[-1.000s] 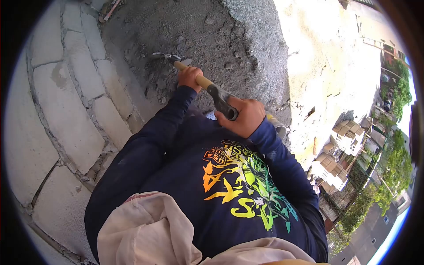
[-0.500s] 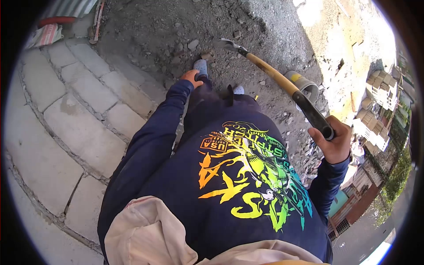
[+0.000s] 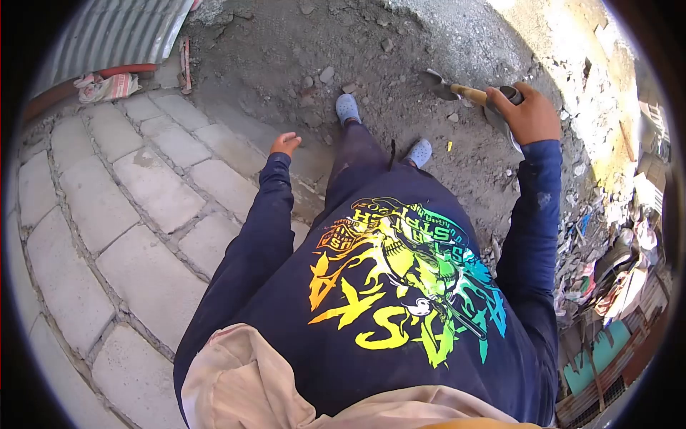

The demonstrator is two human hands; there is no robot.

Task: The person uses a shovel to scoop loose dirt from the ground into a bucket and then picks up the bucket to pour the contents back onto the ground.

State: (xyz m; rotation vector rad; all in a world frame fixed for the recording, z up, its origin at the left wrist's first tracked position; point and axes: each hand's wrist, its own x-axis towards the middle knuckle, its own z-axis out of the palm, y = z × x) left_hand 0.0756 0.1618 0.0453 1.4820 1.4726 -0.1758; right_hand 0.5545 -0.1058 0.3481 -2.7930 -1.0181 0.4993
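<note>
Left hand (image 3: 285,143): a second ago gripping the shaft near the head; now off it, empty at my side.
Right hand (image 3: 527,111): swung up and outward.
Hammer (image 3: 457,89): claw head lifted from the dirt, now carried level.
View: turned; corrugated sheet (image 3: 114,32) come into sight.

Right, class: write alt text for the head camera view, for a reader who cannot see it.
Seen from above, a person's right hand grips a yellow-handled hammer over rubble-strewn ground. The left hand hangs empty beside a block wall, and two grey shoes show below a dark printed shirt.
</note>
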